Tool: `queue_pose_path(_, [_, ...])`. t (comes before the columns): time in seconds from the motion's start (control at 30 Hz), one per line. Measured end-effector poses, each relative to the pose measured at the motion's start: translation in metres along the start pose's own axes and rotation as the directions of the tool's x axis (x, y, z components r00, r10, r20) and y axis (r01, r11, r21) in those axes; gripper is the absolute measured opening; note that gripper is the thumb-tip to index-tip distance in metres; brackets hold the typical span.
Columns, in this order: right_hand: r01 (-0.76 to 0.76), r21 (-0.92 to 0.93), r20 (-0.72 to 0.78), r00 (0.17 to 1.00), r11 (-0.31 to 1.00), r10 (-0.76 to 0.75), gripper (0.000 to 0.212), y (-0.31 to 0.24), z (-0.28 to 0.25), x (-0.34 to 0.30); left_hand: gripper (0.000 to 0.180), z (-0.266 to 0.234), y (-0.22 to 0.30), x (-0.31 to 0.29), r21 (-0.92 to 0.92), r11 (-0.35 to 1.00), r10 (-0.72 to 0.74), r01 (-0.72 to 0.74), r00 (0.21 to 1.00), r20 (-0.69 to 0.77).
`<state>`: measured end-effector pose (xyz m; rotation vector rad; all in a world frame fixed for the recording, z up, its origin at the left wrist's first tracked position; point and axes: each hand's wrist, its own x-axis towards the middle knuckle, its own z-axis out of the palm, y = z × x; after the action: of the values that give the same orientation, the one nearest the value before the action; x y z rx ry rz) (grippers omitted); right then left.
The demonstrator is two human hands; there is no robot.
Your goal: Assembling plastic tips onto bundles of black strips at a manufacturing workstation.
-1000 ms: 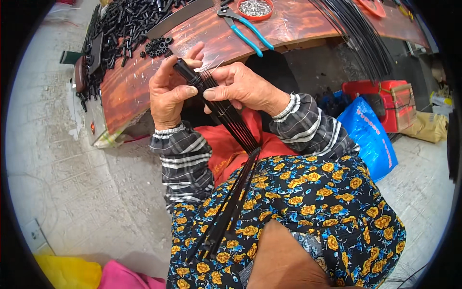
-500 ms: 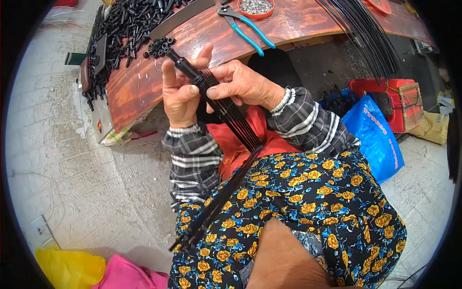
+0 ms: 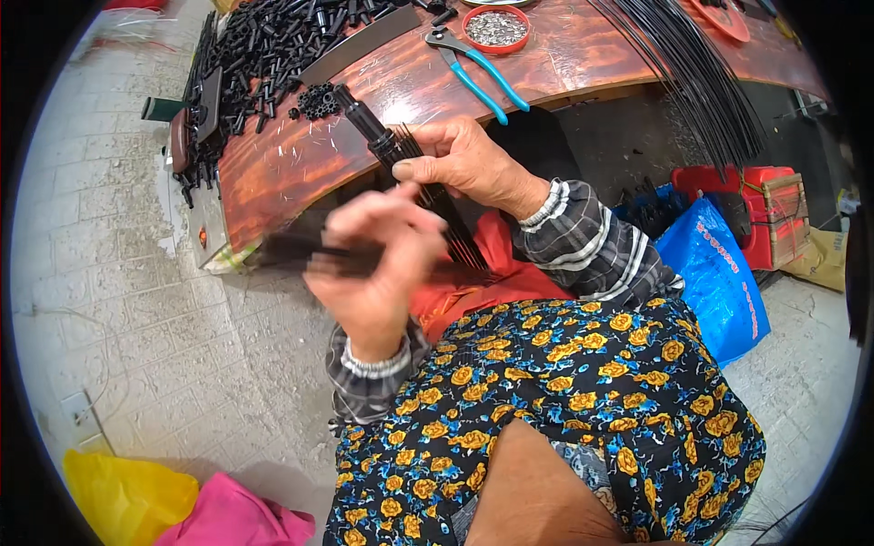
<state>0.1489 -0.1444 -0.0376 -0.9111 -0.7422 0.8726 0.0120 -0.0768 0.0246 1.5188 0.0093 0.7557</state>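
My right hand (image 3: 469,164) pinches a black umbrella frame (image 3: 364,116) just below its ribbed plastic end, thumb on top. The frame slants from the table's front edge down toward my lap, its thin dark ribs (image 3: 466,241) bundled along the shaft. Lower and to the left, my left hand (image 3: 378,264) is smeared by motion beside the ribs; what its fingers hold cannot be made out. A dark blurred streak (image 3: 296,253) runs out leftward behind that hand, likely more of the ribs.
On the curved wooden table (image 3: 391,77) lie a heap of black plastic parts (image 3: 264,68), blue-handled pliers (image 3: 478,75) and a red dish of small metal pieces (image 3: 496,29). Long black rods (image 3: 696,77) overhang its edge. A blue bag (image 3: 715,282) and red crate (image 3: 769,214) stand right.
My left hand has let go of the frame's upper end and swept down and left. The dark ribs that lay over my lap have swung up to the left. My right hand keeps its grip.
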Motion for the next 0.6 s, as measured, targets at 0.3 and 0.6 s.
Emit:
queue_pose_path(0.3, [0.244, -0.207, 0.022, 0.969, 0.948, -0.244, 0.045, 0.001, 0.02, 0.014, 0.017, -0.008, -0.02, 0.032, 0.309, 0.939, -0.02, 0.153, 0.919, -0.394])
queue_pose_path(0.6, [0.16, -0.311, -0.079, 0.978, 0.937, -0.194, 0.038, 0.003, 0.022, 0.001, 0.015, -0.002, -0.023, 0.028, 0.148, 0.98, -0.048, 0.133, 0.88, -0.473])
